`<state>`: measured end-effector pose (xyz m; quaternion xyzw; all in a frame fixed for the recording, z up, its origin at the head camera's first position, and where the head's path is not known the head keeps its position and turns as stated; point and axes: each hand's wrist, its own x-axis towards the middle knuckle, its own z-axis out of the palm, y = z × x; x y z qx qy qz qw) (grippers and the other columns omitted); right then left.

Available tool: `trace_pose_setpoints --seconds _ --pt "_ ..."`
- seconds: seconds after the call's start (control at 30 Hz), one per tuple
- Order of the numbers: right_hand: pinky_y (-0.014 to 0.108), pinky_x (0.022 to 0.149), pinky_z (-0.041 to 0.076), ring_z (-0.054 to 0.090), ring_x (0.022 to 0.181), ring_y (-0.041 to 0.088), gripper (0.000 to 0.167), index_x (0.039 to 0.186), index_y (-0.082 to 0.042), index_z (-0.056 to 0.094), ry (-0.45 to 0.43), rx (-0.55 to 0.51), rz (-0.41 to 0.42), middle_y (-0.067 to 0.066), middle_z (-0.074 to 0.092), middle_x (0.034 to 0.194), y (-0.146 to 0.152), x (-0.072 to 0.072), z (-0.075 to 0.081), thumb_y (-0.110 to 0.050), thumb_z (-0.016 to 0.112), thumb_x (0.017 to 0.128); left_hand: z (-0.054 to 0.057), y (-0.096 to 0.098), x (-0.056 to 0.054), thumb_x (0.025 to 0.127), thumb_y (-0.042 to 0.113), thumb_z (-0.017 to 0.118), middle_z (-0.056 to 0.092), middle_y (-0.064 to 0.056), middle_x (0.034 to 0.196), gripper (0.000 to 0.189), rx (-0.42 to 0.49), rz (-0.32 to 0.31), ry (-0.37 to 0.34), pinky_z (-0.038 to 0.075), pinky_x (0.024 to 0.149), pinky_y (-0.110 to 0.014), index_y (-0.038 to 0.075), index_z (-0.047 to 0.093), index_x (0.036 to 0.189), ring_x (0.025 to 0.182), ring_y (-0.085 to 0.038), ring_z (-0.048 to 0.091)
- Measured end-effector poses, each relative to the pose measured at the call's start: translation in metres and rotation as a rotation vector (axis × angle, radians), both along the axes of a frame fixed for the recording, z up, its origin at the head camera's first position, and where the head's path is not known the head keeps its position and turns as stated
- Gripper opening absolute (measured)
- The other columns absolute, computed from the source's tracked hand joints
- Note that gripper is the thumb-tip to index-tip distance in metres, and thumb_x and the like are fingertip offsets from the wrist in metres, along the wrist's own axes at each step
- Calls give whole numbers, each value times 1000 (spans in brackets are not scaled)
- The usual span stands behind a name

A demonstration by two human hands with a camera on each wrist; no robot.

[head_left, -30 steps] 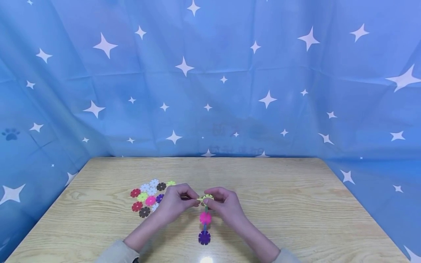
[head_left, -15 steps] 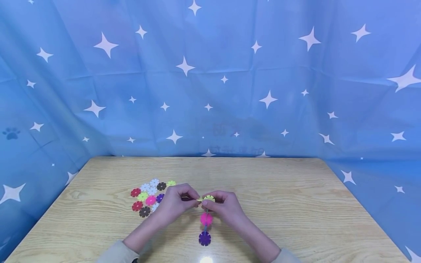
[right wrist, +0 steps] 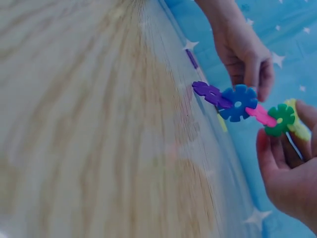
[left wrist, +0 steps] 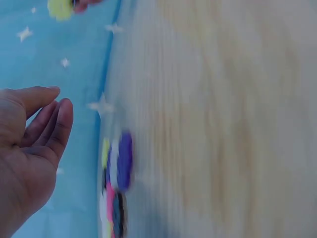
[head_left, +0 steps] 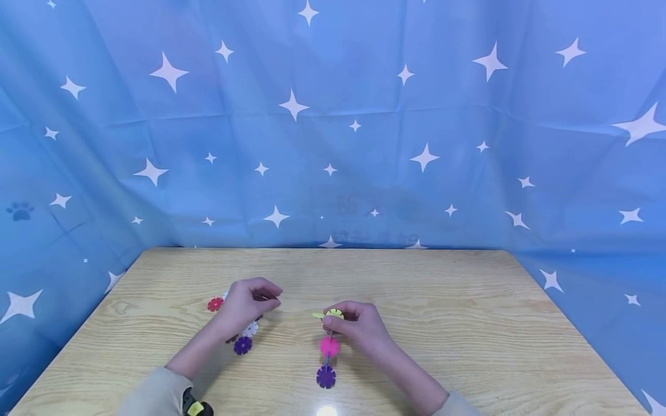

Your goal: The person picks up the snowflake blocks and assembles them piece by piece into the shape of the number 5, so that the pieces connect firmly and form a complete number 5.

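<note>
My right hand pinches a yellow-green snowflake disc between thumb and fingers, at the upper end of a chain of slotted plastic discs. A second yellow-green piece juts out edge-on to the left. Below the hand run a green disc, a pink disc, a blue disc and a purple disc at the near end. My left hand is over the loose discs, its fingers loosely bent and nothing between thumb and fingertips in the left wrist view.
Loose snowflake discs lie at the left of the wooden table, partly hidden by my left hand; a red disc, a white disc and a loose purple disc show. A starred blue curtain hangs behind the table.
My left hand has let go of the yellow-green piece and moved left over the loose discs. My right hand stays nearly in place, still holding the chain.
</note>
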<state>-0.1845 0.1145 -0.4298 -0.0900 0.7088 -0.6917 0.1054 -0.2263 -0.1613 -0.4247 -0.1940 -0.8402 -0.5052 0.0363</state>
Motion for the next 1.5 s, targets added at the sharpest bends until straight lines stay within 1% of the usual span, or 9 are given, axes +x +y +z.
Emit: trace_pose_setpoints --seconds 0.13,0.3,0.47,0.57,0.8,1.1,1.2,1.33,1.5 --pt "36 82 62 71 84 20 30 113 9 71 5 0 -4 9 73 90 2 0 0 -9 77 90 -5 -14 -15 86 -5 77 75 -16 99 18 -50 42 -17 59 73 -24 -4 76 104 89 -23 71" --pt "36 81 62 71 83 19 29 113 9 71 23 -7 2 10 73 91 4 0 -1 -9 77 90 -10 -20 -30 86 -3 77 73 -10 96 22 -113 71 -58 58 69 -25 -2 76 108 88 -21 67" --pt "34 81 61 72 83 18 33 114 13 69 40 -13 10 10 74 91 6 0 -3 -8 77 90 -12 -18 -40 84 -2 79 70 -5 88 27 -177 76 -62 54 63 -29 -2 75 111 79 -18 63" --pt "34 81 61 72 82 18 34 114 14 68 47 -14 9 9 74 90 6 1 -4 -9 77 91 -12 -17 -43 81 -1 81 69 -5 87 32 -217 82 -77 52 64 -31 -2 75 112 77 -18 60" --pt "36 81 61 71 83 18 34 114 11 70 37 2 5 8 73 91 6 2 -3 -10 79 89 -11 -13 -45 80 -2 81 69 -6 91 30 -292 100 -92 52 69 -33 0 76 110 79 -18 58" --pt "33 81 61 70 84 19 33 114 9 71 36 5 3 8 72 92 5 2 -3 -11 79 89 -10 -10 -45 78 -5 81 69 -9 101 30 -287 51 -90 57 74 -35 -3 75 108 85 -19 61" --pt "34 81 61 71 85 20 32 114 9 71 34 11 -5 8 72 92 5 1 -3 -11 79 89 -10 -9 -43 77 -4 83 66 -7 97 27 -314 47 -77 55 72 -33 -1 76 103 83 -18 59" --pt "34 80 61 71 85 20 31 113 8 72 26 18 -6 8 72 92 6 0 -5 -11 79 89 -7 -7 -38 77 -5 84 64 -4 92 24 -345 17 -42 53 70 -31 2 77 98 81 -16 58" --pt "34 81 61 71 84 19 33 113 9 71 31 12 7 8 72 92 5 0 -5 -11 79 89 -6 -4 -33 77 -5 84 64 -2 89 23 -339 -5 -22 52 70 -30 3 77 97 80 -15 57"
